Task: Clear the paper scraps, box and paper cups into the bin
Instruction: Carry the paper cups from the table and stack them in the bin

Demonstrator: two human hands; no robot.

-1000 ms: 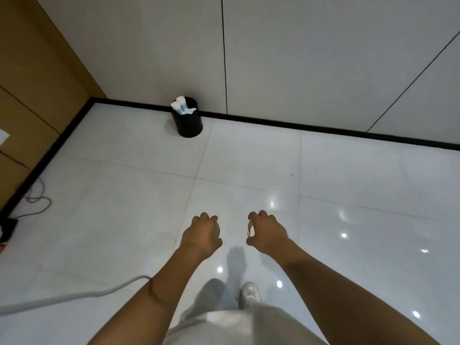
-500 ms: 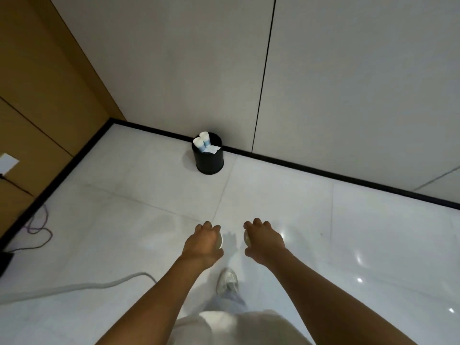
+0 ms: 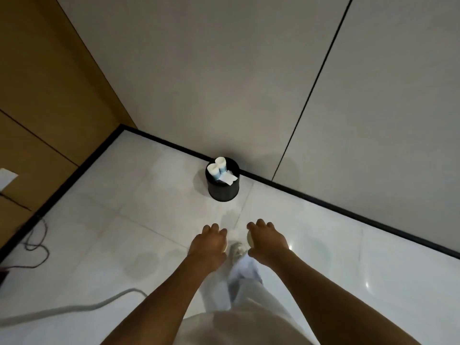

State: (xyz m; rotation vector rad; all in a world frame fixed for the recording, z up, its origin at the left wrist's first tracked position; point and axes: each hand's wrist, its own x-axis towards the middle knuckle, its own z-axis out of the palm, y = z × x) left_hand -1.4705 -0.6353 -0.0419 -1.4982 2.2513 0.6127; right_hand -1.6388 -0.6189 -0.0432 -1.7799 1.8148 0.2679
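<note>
I'm on glossy white floor tiles (image 3: 119, 235), grey wall panels (image 3: 224, 70) ahead, wood panelling (image 3: 37, 95) left, black skirting (image 3: 348, 207), cables (image 3: 37, 247) trailing.

Dim, soft picture; ceiling lights glare on glossy floor (image 3: 348, 257), edges bowed

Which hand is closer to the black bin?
Neither clearly. The left hand sits just below the bin, slightly leftward; the right hand is below and to its right. Both are well short of it.

Both hands held out side by side, left (image 3: 208, 242), right (image 3: 267, 241), fingers curled
</note>
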